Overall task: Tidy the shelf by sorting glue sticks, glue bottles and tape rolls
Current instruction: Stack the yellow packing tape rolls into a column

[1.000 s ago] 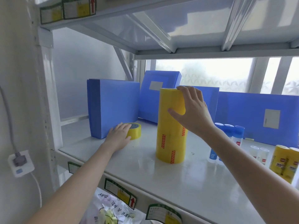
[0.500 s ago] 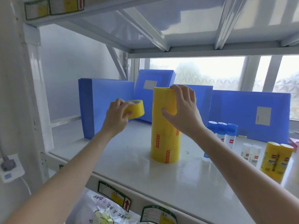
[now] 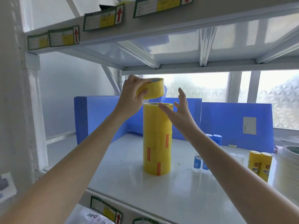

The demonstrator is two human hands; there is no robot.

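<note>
The person is working on the tape part of the sorting job, adding one more roll to a standing column. The left hand [image 3: 131,92] is gripping a single yellow tape roll [image 3: 151,88], fingers curled over its near side and thumb tucked under its lower edge, and is holding it tilted in the air just above and a little left of the tape stack [image 3: 157,139], not touching it. The stack is standing upright near the middle of the white shelf [image 3: 129,188], in front of blue boxes [image 3: 233,125]. The right hand [image 3: 179,110] is hovering beside the top of the stack with fingers spread and straight, holding nothing; the thumb tip is lying across the stack's upper rim, though whether it is actually touching is hard to tell. The next move is likely calling for the roll to be levelled, centred over the top roll and lowered flat, with the open hand ready to steady the column, since a tall narrow stack could tip if nudged sideways. Glue bottles [image 3: 198,162] and yellow glue sticks [image 3: 258,165] are standing to the right, well apart from the stack.
</note>
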